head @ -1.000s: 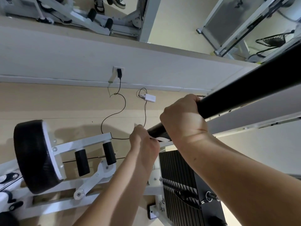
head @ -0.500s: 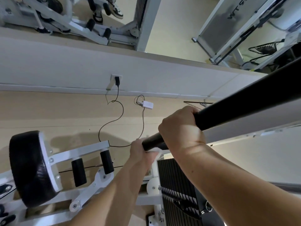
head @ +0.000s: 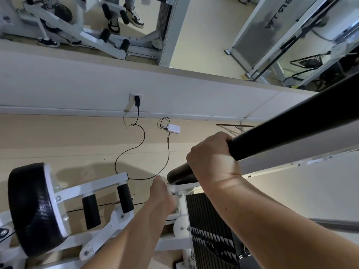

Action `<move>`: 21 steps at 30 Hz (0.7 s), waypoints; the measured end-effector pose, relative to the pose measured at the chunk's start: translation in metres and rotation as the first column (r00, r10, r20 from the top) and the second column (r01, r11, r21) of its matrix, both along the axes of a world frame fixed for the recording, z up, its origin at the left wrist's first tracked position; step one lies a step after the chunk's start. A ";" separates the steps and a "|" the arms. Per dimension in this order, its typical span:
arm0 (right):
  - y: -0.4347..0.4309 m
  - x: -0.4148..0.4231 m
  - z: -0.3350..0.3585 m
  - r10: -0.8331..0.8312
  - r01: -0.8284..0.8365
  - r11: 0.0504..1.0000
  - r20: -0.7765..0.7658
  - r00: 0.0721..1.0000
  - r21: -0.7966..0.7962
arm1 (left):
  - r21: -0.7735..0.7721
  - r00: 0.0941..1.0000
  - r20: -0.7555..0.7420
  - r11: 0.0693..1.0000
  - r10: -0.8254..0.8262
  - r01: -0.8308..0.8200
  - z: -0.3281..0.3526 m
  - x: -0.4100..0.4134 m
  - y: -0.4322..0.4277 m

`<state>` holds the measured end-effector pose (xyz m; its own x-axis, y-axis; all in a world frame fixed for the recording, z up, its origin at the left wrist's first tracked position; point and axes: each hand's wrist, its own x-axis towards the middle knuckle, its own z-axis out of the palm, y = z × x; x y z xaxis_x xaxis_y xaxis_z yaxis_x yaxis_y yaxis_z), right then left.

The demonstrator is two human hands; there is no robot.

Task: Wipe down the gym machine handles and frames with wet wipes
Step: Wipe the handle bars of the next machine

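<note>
1. head view, nearest: the right hand [head: 212, 162] is wrapped fully around the black bar handle [head: 287, 131], fingers curled over its top, close to the bar's lower end; the forearm fills the lower right corner.
2. the left hand [head: 162, 193] sits just below and left of the bar's rounded end [head: 177, 174], fingers bunched on a small bit of white, seemingly the wet wipe [head: 170, 188]; it is too hidden to tell how it is pinched, or whether it touches the bar.
3. the bar runs up and right out of view, with a pale frame rail [head: 291, 158] just beneath it.
4. directly under the hands stands the black weight stack [head: 209, 230], boxed by white frame tubes [head: 93, 188].
5. to the left, two black roller pads [head: 91, 212] and a large black seat pad [head: 31, 208] crowd the lower left.
6. beyond, open beige floor [head: 58, 140] carries a black cable [head: 136, 144] and a white adapter [head: 173, 128].
7. the cable plugs into a wall socket [head: 136, 99] on the low white wall.
8. farthest, a mirror [head: 204, 26] shows machines and shoes.
</note>
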<state>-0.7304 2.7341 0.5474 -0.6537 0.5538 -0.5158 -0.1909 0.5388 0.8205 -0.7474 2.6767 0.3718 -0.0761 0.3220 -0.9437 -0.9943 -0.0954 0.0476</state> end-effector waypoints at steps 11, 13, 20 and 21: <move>0.000 0.004 0.000 0.061 -0.062 0.991 0.008 0.998 0.116 | 0.190 0.969 -0.244 0.982 0.034 0.013 0.111 -0.012 -0.024; -0.001 0.005 0.002 0.073 -0.073 0.990 0.000 0.997 0.117 | 0.286 0.940 -0.342 0.954 0.014 0.090 0.132 -0.018 -0.035; -0.005 0.003 0.007 0.100 -0.100 0.995 -0.004 0.995 0.024 | 0.077 0.916 -0.385 0.985 -0.114 0.155 0.112 -0.014 -0.063; -0.007 0.003 0.009 0.101 -0.101 0.994 -0.002 0.995 0.031 | 0.085 0.909 -0.401 0.983 -0.113 0.160 0.109 -0.012 -0.066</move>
<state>-0.7270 2.7269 0.5563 -0.7090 0.5004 -0.4970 -0.2402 0.4913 0.8372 -0.7597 2.6106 0.4806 -0.3804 0.4590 -0.8029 -0.9009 0.0122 0.4338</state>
